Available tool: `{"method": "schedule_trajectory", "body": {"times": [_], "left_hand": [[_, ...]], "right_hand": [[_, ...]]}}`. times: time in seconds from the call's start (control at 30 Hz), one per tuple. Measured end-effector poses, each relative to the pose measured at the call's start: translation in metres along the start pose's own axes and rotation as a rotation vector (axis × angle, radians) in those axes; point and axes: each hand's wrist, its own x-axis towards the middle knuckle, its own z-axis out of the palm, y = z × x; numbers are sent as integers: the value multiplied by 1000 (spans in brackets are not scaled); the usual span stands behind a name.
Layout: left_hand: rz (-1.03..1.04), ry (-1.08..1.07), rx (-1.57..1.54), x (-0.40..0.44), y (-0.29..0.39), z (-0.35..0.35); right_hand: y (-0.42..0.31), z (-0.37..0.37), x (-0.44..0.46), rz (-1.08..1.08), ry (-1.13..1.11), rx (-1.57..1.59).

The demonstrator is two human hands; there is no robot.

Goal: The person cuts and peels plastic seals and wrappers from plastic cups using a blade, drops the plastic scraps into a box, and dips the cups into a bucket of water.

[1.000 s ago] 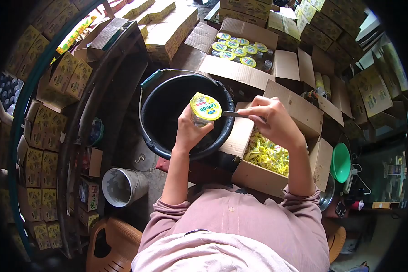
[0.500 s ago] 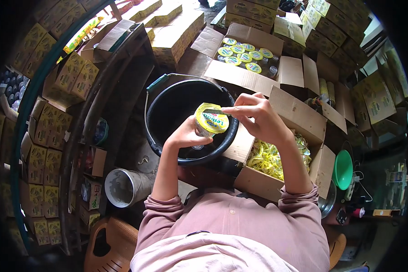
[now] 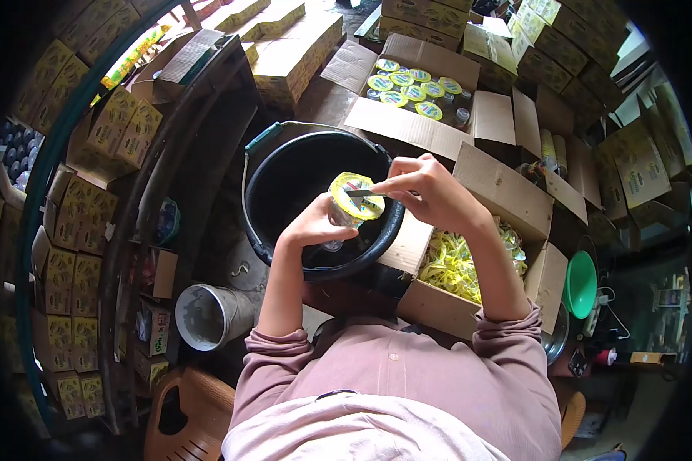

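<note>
A: How do the 2 hands stand?
B: The left hand (image 3: 313, 224) is curled round a clear cup (image 3: 341, 218), thumb towards the wearer. The right hand (image 3: 423, 188) pinches a thin blade (image 3: 359, 193) between thumb and fingers.

A: And where is the cup?
B: Over the mouth of the black bucket (image 3: 283, 188), its yellow-rimmed lid (image 3: 370, 208) facing up. It lies right of the left hand, which is the nearer 1 since it grips it; the right hand comes in from the other side.

A: How does the blade run?
B: Its long axis points left from the right fingertips, crosswise over the lid.

A: Around that?
B: A box (image 3: 441, 306) of yellow strips (image 3: 460, 267) sits under the right forearm. Beyond the bucket, a carton (image 3: 411, 129) holds more lidded cups (image 3: 414, 93).

A: What can't you make out?
B: Whether the blade only rests on the lid or goes through it. The right hand hides the blade's other end, the left covers part of the cup, and the bucket's bottom is dark.
</note>
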Motion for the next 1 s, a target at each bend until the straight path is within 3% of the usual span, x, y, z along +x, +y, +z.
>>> {"method": "schedule_trajectory", "body": {"times": [0.27, 0.4, 0.53, 0.63, 0.77, 1.0], "left_hand": [[-48, 7, 126, -2, 2, -9], [-181, -6, 179, -1, 7, -12], [-212, 128, 519, 1, 20, -16], [-523, 36, 801, 12, 43, -22], [-453, -41, 1310, 23, 26, -33], [-804, -317, 1480, 45, 36, -22]], "right_hand": [[20, 6, -6, 87, -106, 103], [28, -1, -16, 150, -77, 87], [40, -10, -35, 267, -5, 38], [40, -5, -50, 309, 63, 51], [40, 9, -65, 322, 122, 49], [27, 22, -80, 418, 170, 131]]}}
